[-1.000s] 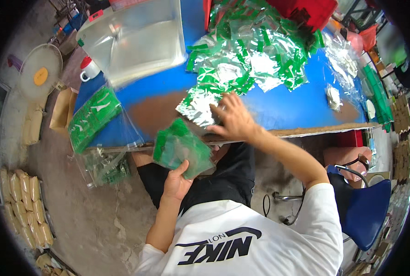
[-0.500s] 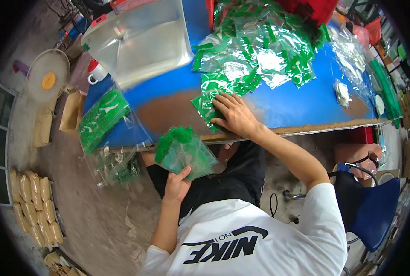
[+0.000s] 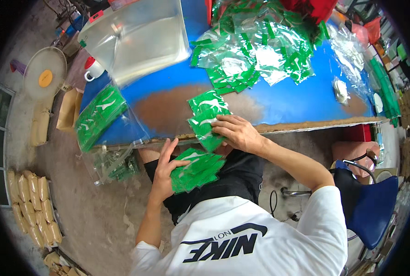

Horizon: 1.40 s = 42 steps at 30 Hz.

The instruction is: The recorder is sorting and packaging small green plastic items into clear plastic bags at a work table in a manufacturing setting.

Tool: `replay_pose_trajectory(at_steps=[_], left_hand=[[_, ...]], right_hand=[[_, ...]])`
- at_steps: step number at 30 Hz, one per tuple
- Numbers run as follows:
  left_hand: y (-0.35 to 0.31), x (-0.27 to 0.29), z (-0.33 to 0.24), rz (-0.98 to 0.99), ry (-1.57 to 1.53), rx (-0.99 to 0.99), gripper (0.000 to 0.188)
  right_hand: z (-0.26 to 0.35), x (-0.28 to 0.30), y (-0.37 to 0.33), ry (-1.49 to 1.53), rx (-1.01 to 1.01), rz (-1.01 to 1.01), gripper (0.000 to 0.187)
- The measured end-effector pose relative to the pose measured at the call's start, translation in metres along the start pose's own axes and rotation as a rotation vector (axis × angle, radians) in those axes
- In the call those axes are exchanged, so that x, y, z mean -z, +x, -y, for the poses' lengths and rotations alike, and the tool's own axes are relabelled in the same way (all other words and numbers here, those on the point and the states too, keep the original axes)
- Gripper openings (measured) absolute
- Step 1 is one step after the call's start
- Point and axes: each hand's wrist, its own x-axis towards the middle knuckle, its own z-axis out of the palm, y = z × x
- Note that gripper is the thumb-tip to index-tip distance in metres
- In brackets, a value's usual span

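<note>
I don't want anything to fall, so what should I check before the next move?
1. Left hand has the green packet stack: ok.
2. Right hand touches the other green packets: ok.
3. Those packets lie wholly within the edge of the blue table: not ok, they reach past it in this view.
4. White mug is away from both hands: ok.
5. Stack count: cannot tell, packets overlap.

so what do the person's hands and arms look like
The left hand and right hand are bare, no gloves or watch visible. The forearms are uncovered too, below short white sleeves of a white shirt with a black print.
</note>
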Motion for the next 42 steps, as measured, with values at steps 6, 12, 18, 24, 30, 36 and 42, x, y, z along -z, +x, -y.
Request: replay_pose_trajectory(at_steps=[6, 12, 18, 24, 30, 36, 42], left_hand=[[0.021, 0.01, -0.022, 0.0, 0.153, -0.106, 0.029], [0.035, 0.027, -0.019, 0.113, 0.053, -0.13, 0.034], [0.016, 0.037, -0.02, -0.228, -0.09, 0.055, 0.035], [0.016, 0.049, -0.01, 0.11, -0.1, 0.081, 0.031], [0.032, 0.039, -0.027, 0.109, 0.077, -0.044, 0.031], [0.02, 0.036, -0.019, -0.132, -0.12, 0.203, 0.023], [0.028, 0.043, -0.017, 0.157, 0.237, -0.149, 0.04]], right_hand=[[0.012, 0.038, 0.022, 0.159, -0.14, -0.221, 0.037], [0.048, 0.076, 0.035, 0.783, -0.27, 0.221, 0.036], [-0.006, -0.001, 0.016, -0.076, -0.077, 0.128, 0.074], [0.029, 0.036, 0.038, 0.45, -0.394, -0.093, 0.014], [0.05, 0.057, 0.058, 0.697, -0.198, 0.294, 0.027], [-0.021, -0.007, 0.023, -0.282, -0.298, -0.075, 0.085], [0.024, -0.007, 0.017, -0.046, -0.074, -0.018, 0.039]])
